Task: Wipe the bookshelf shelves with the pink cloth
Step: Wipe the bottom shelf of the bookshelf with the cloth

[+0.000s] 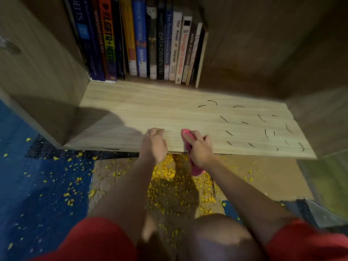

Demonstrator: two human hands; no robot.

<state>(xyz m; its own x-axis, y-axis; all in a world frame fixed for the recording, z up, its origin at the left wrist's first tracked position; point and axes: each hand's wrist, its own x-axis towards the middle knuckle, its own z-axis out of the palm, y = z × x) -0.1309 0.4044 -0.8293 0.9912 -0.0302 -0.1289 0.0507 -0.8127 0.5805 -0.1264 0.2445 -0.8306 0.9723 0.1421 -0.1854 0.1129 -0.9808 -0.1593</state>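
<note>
Nearest, at six o'clock, red shorts (94,240) and a knee fill the bottom edge. Beyond them yellow crumbs (169,178) lie scattered on the floor.

At the shelf's front edge, the left hand (154,143) rests on the board with fingers loosely bent and holds nothing. Just beside it at three o'clock, the right hand (200,149) grips the pink cloth (186,137). One end of the cloth pokes out onto the wood and the other hangs below the edge.

The cloth looks light, soft and limp, so I judge it will bunch rather than slide flat. A bunched middle under a flat palm would probably suit it best. The fist hides its middle and how it is folded.

The shelf (150,102) is pale wood. Thin black marks (261,117) are strewn toward two o'clock — ink or loose strands, I cannot tell.

At twelve o'clock upright books (150,44) stand along the back, their tops cut off. The far right corner is lost in shadow.
</note>
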